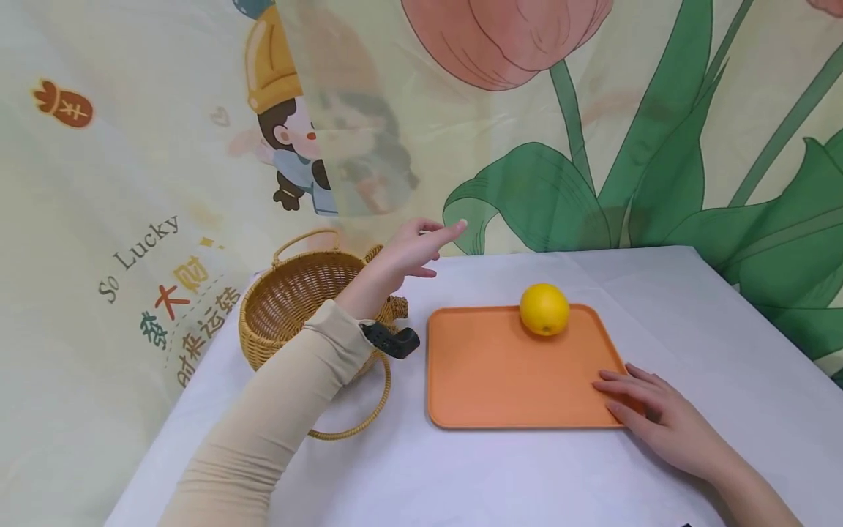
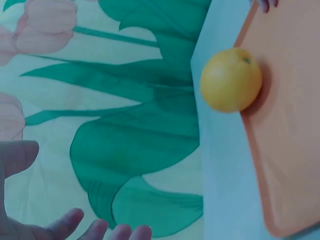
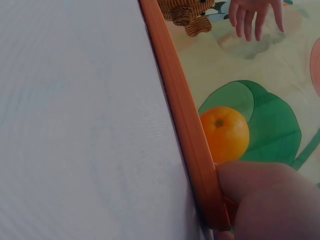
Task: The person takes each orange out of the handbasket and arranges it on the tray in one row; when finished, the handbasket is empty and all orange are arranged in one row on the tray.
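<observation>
An orange fruit [image 1: 544, 309] sits at the far edge of an orange tray [image 1: 500, 380] on the white-covered table. It also shows in the left wrist view [image 2: 231, 79] and the right wrist view [image 3: 226, 133]. My left hand [image 1: 413, 247] hovers in the air above the table, between the wicker basket [image 1: 296, 300] and the tray, fingers spread and empty. My right hand [image 1: 648, 410] lies flat with straight fingers on the tray's near right corner [image 3: 200, 170].
The wicker basket with loop handles stands at the table's left edge, nothing visible inside it. A printed cloth backdrop [image 1: 593, 146] hangs close behind the table. The table's cloth [image 1: 724, 329] drops off at the right edge.
</observation>
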The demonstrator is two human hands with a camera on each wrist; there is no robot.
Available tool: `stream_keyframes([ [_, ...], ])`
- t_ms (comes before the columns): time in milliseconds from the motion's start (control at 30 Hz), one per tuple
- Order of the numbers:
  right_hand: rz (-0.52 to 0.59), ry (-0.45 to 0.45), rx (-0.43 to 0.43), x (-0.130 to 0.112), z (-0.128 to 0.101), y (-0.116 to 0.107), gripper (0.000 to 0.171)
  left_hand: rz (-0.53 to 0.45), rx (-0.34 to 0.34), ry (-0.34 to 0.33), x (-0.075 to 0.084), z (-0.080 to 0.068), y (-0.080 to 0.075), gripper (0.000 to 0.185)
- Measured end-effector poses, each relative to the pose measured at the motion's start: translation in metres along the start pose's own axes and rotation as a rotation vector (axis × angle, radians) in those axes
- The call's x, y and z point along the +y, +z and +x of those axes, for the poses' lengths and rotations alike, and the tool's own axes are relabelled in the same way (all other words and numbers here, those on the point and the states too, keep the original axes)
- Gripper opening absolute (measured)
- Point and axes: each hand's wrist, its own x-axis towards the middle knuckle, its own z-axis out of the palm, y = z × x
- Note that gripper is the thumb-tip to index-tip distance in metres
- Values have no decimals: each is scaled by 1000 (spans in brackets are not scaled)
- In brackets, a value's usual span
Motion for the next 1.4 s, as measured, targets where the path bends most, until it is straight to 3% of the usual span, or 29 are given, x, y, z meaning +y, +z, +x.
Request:
stream_keyframes([
  [400, 10, -7, 9, -1, -1, 1, 32, 1, 106, -51, -12, -6, -54, 67],
  [700, -3, 3, 4, -1, -1, 1, 34, 62, 139, -74, -19, -9, -88, 71],
  [1033, -2, 12, -4, -1, -1, 1, 33, 75, 74, -113, -30, -9, -120, 60],
  [1233, 9, -3, 2, -1, -1, 1, 33, 74, -9, -159, -46, -6, -139, 41],
  [1400, 5, 5, 1, -2, -1, 1, 34, 105, -93, -222, -59, -4, -148, 46],
])
